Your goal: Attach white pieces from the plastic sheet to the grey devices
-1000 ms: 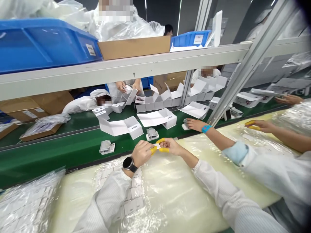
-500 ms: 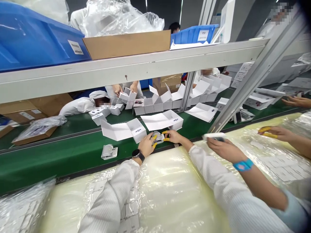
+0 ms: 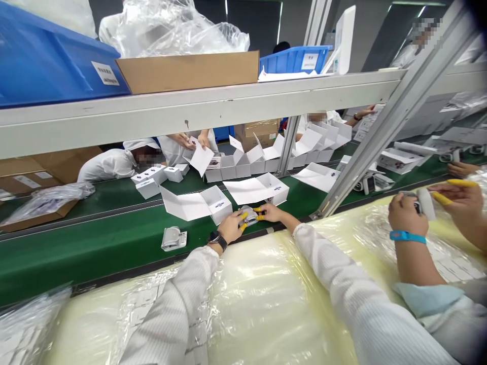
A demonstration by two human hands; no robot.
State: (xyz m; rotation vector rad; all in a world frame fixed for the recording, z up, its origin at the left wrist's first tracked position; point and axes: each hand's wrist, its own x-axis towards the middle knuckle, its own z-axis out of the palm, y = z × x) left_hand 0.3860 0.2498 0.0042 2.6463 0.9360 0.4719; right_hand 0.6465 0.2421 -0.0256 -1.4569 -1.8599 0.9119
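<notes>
Head view: the large blue bin on the shelf bears a white label with two dark lines of print, too soft to read with certainty; the small blue bin further right has a white label of its own, likewise unreadable. Between the bins, a cardboard tray is heaped with crumpled clear plastic, and pale plastic shows above the large bin's rim. Below, on the green belt, the near white box stands with its lid folded out, dark print on the box too small to make out; the neighbouring white box carries similar print. Behind them runs a row of open white boxes, and at far left a low cardboard tray holds plastic-wrapped contents. The grey-and-white device lies at the belt's near edge, just in front of the boxes. The left hand touches its left side and the right hand its right; whether either grip is closed on it cannot be told. A second device sits on the belt to the left. At right, a co-worker's hand with a blue wristband holds a white-and-dark object.
</notes>
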